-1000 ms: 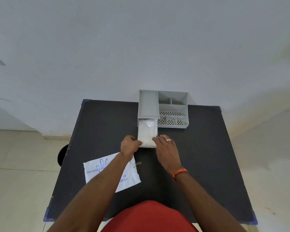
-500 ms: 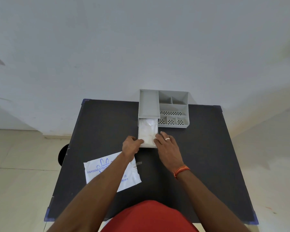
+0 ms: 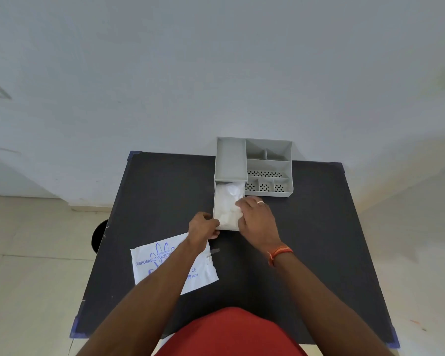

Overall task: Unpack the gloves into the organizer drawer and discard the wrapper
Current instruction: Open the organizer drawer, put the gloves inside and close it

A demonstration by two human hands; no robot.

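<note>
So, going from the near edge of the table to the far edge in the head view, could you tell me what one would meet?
Wrapper → left hand → gloves in the open drawer → organizer.

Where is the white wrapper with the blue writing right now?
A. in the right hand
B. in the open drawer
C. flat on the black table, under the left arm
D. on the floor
C: the wrapper lies flat on the table, partly under the left forearm, apart from the drawer.
</note>
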